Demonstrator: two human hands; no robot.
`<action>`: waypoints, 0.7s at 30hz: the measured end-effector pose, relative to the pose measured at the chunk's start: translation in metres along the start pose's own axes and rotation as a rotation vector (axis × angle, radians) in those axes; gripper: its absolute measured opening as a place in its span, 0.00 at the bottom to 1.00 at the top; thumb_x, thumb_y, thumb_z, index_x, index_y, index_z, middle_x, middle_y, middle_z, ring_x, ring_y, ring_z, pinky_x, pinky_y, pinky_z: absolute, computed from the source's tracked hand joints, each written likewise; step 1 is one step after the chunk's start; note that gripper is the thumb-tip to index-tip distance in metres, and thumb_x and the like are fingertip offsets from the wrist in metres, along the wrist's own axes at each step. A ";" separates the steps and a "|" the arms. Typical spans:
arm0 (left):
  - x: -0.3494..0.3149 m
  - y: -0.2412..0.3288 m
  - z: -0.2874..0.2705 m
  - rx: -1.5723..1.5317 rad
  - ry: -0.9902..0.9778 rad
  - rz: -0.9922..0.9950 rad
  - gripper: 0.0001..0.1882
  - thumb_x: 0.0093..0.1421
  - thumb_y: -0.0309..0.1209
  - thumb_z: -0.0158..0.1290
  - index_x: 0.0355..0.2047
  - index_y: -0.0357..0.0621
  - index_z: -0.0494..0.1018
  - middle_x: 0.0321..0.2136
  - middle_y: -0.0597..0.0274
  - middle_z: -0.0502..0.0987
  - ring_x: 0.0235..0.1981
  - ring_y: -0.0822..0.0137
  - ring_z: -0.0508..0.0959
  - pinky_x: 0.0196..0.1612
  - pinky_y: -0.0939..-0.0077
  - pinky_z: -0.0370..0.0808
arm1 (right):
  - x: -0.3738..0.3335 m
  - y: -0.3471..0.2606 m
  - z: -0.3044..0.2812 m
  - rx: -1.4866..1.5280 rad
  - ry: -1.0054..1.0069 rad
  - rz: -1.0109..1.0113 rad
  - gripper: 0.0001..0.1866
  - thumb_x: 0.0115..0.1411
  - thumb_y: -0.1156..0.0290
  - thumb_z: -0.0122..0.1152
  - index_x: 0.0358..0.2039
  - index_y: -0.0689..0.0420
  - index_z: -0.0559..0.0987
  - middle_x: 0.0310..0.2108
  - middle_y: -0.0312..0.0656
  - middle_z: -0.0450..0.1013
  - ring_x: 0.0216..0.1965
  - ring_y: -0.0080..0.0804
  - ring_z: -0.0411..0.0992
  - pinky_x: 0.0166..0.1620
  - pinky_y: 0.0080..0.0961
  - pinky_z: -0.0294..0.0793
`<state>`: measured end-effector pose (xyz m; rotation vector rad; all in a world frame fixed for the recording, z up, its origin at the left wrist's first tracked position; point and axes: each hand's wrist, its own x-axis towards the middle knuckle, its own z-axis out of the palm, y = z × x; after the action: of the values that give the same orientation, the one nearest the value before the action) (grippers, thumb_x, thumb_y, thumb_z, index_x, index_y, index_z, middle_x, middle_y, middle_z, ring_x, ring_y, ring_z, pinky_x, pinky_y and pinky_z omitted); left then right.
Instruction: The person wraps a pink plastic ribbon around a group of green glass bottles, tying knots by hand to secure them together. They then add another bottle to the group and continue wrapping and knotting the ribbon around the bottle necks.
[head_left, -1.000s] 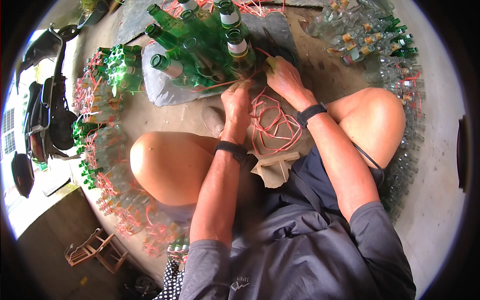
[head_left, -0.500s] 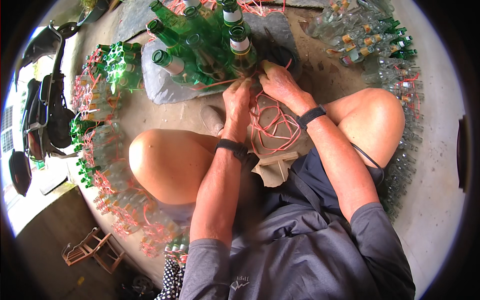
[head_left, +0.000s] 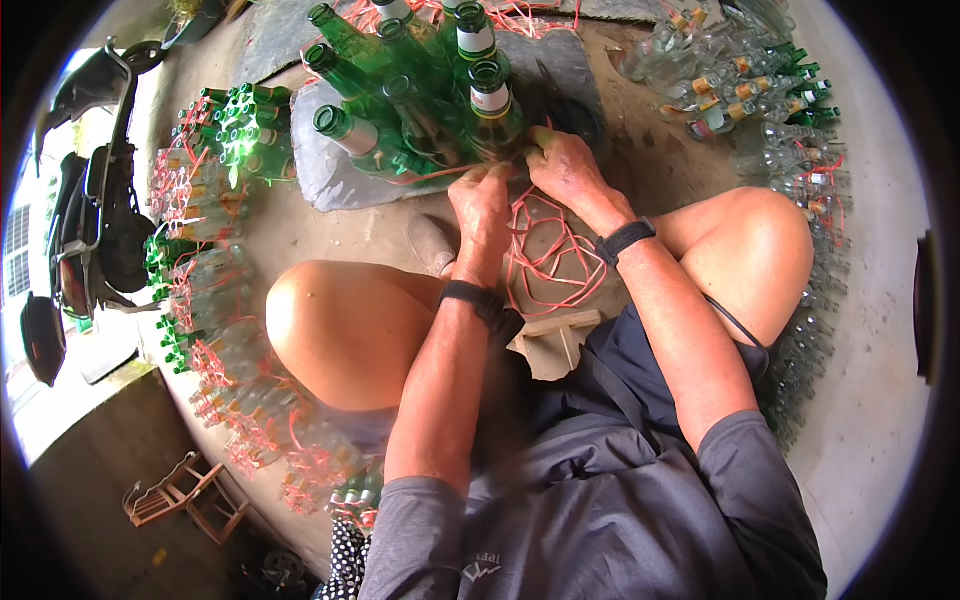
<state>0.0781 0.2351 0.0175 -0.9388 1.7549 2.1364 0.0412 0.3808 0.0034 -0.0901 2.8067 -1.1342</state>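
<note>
Fingers of the left hand [head_left: 482, 208] pinch a pink string [head_left: 428, 178]; those of the right hand [head_left: 566, 168] are curled close by, their grip impossible to tell. Just beyond, a grey slab [head_left: 325, 185] carries clustered green bottles [head_left: 415, 120], the string crossing low along their near side

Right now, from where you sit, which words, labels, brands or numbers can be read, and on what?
Grey shirt: small pale lettering by a zigzag mark; I don't copy wording.
Green bottles: white neck labels, print too small.
Clear bottles: orange labels, too small and blurred.
</note>
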 end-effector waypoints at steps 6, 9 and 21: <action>0.001 -0.002 -0.003 -0.011 0.023 0.070 0.11 0.58 0.31 0.62 0.34 0.33 0.83 0.18 0.71 0.71 0.15 0.76 0.64 0.18 0.76 0.60 | 0.005 0.003 -0.002 -0.034 -0.008 -0.016 0.11 0.62 0.68 0.55 0.41 0.58 0.81 0.37 0.59 0.79 0.43 0.64 0.77 0.44 0.53 0.78; 0.002 -0.001 -0.005 -0.011 0.022 0.047 0.11 0.58 0.30 0.62 0.34 0.33 0.83 0.17 0.71 0.71 0.15 0.77 0.64 0.18 0.76 0.60 | 0.006 0.003 0.000 -0.016 0.013 -0.011 0.11 0.62 0.68 0.55 0.40 0.59 0.81 0.37 0.59 0.79 0.43 0.65 0.77 0.43 0.54 0.78; 0.011 -0.010 -0.009 0.054 0.015 0.131 0.07 0.60 0.30 0.62 0.33 0.39 0.80 0.16 0.73 0.67 0.14 0.78 0.62 0.17 0.79 0.56 | 0.006 0.002 0.001 0.011 0.001 0.006 0.10 0.60 0.69 0.56 0.39 0.59 0.80 0.37 0.61 0.79 0.43 0.66 0.76 0.45 0.56 0.77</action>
<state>0.0787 0.2266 0.0022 -0.8498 1.9202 2.1531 0.0354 0.3813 0.0004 -0.0797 2.7994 -1.1489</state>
